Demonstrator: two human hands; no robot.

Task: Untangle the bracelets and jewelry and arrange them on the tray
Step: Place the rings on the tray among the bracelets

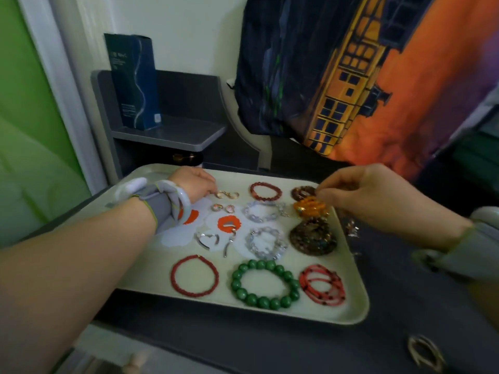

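Pinching at the far right corner of the pale cream plastic tray (pixel 351 300), the right hand (pixel 378 195) has its fingertips curled together over the orange amber-like beaded bracelet (pixel 310 209), though whether they actually grip it I cannot tell. Over at the far left, the left hand (pixel 195 184), wrapped in a grey wrist brace (pixel 159 203), curls its fingers down beside the small gold chain-link piece (pixel 228 195), touching its end. Along the near edge sit three neat rings: the thin red seed-bead bracelet (pixel 194 275), the chunky green round-bead bracelet (pixel 266 284) and the pink-and-black coiled bangle set (pixel 322 284). Mid-tray lie two clear crystal bracelets (pixel 266 242), a silver heart-shaped pendant (pixel 206 239) and a dark mottled stone-chip bracelet (pixel 313 237). A dark red bead bracelet (pixel 265 191) rests at the far edge. Off the tray, a gold hoop (pixel 425 352) lies on the dark table (pixel 270 346) near its right corner.
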